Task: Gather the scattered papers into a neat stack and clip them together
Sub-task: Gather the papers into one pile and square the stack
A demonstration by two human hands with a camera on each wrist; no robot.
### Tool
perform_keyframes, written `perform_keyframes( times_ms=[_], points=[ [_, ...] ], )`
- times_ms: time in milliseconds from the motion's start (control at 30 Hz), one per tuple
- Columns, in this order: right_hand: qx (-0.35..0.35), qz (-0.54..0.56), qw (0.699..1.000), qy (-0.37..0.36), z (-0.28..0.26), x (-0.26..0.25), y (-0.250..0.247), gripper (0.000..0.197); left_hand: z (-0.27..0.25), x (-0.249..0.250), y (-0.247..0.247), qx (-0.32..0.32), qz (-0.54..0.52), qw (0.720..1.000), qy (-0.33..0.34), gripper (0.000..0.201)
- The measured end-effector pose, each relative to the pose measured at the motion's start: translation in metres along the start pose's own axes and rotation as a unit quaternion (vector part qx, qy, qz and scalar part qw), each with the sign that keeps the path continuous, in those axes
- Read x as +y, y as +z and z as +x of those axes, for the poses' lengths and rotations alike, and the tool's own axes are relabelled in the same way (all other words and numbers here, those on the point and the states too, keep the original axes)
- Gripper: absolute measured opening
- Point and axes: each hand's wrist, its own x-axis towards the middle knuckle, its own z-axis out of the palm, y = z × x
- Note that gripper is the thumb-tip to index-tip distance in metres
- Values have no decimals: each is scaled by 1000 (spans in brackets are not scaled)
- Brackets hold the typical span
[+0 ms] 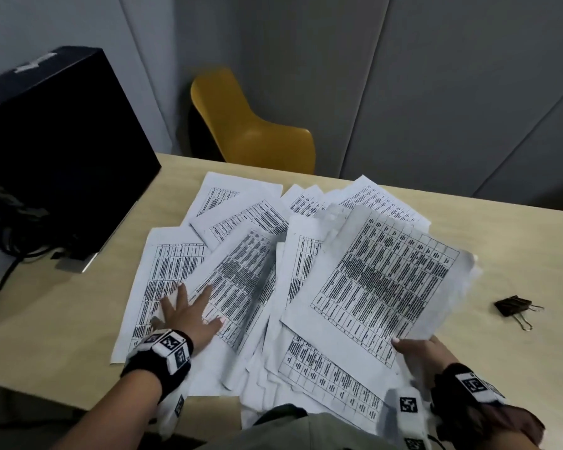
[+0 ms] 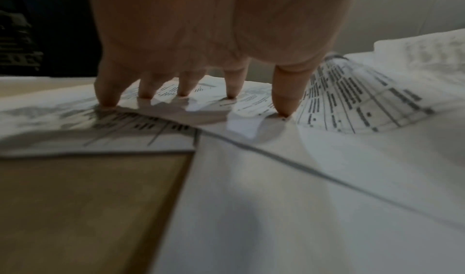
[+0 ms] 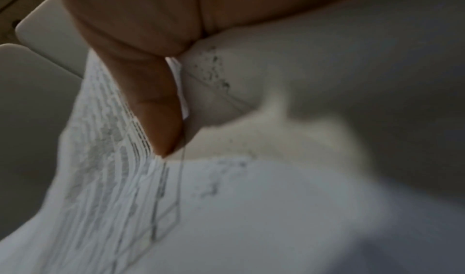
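Gathering stage: right hand [image 1: 426, 352] grip pinches lifted sheaf [image 1: 381, 280] at near corner, thumb on top. Left hand [image 1: 189, 311] flat, fingers spread, pressing loose sheets [image 1: 241, 228] at 9 o'clock of sheaf. Binder clip [image 1: 514, 308] at 3 o'clock, nearer right hand. Tabletop [image 1: 517, 241] pale wood; yellow chair [image 1: 254, 128] at 12 o'clock.

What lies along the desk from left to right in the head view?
Black computer box → left hand flat on scattered printed papers → lifted sheaf of printed sheets, pinched by right hand → black binder clips.
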Motion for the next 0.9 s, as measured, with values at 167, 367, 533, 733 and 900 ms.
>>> perform_keyframes(
  times_ms=[167, 367, 533, 733, 900],
  points=[
    [17, 49, 998, 19, -2, 8, -4, 26, 5, -22, -9, 98, -50, 992, -57, 64],
    [4, 101, 993, 63, -5, 13, -9, 53, 15, -15, -6, 66, -78, 990, -101, 70],
    [1, 61, 996, 63, -4, 12, -8, 52, 8, 3, -6, 132, -74, 987, -49, 71],
    [18, -16, 999, 23, -13, -1, 0, 28, 22, -4, -27, 164, -214, 950, -158, 91],
    [23, -3, 1000, 18, -15, -3, 1, 32, 28, 26, -31, 102, -197, 968, -116, 92]
  ],
)
